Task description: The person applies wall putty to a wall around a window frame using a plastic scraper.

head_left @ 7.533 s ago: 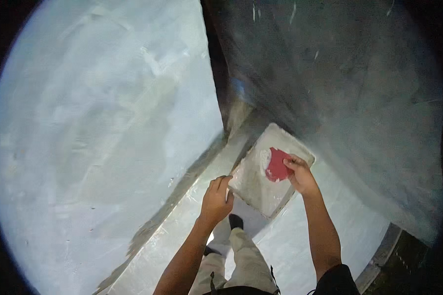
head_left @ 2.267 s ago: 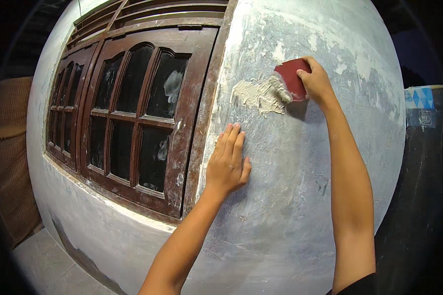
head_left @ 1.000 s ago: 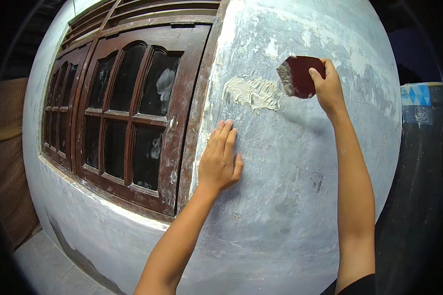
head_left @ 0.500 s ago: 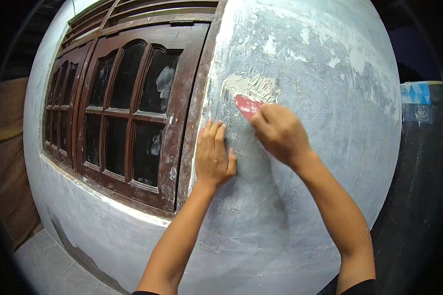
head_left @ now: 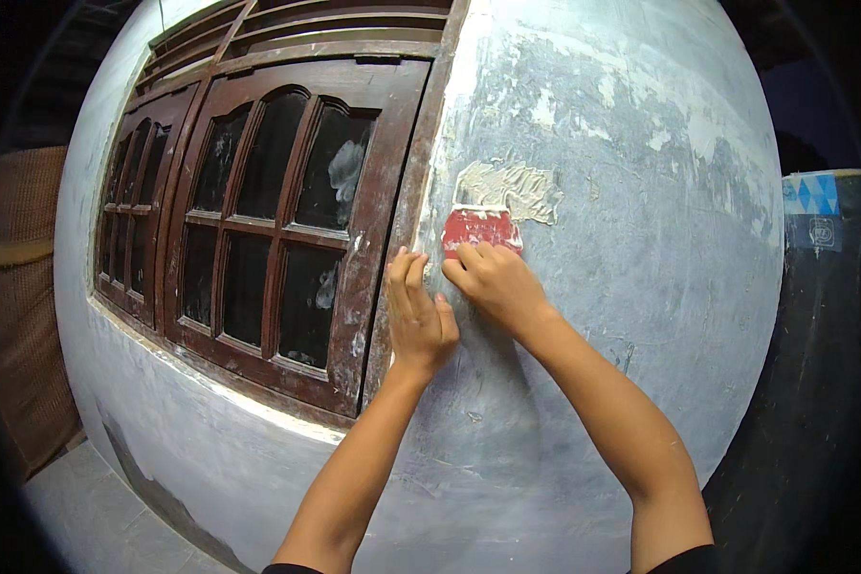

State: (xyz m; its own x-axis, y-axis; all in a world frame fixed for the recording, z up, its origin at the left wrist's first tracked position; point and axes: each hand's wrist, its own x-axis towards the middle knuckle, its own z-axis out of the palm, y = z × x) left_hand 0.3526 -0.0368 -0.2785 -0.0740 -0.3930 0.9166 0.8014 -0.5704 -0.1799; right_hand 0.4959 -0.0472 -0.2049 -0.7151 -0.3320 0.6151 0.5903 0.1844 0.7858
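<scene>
A red putty scraper point(head_left: 478, 231) is gripped by its lower edge in my right hand point(head_left: 497, 285). Its upper edge, with pale putty along it, lies against the grey wall point(head_left: 603, 316). Just above the blade is a rough, ridged patch of cream putty point(head_left: 517, 189). My left hand point(head_left: 421, 311), holding nothing, rests with fingers stretched upward and thumb apart at the wall's border with the window frame point(head_left: 417, 158). Part of the scraper's lower edge is hidden behind my right fingers.
To the left is a brown wooden window point(head_left: 297, 220) with dark, smeared panes and slats above. A brown woven screen point(head_left: 29, 306) stands at far left, over grey floor tiles point(head_left: 77, 521). On the right, a dark panel point(head_left: 784, 383) carries a blue and white label point(head_left: 811, 195).
My right hand has moved left and down with the scraper, whose blade now faces flat and upward below the putty. The left hand stays near the frame. The view has shifted slightly.
</scene>
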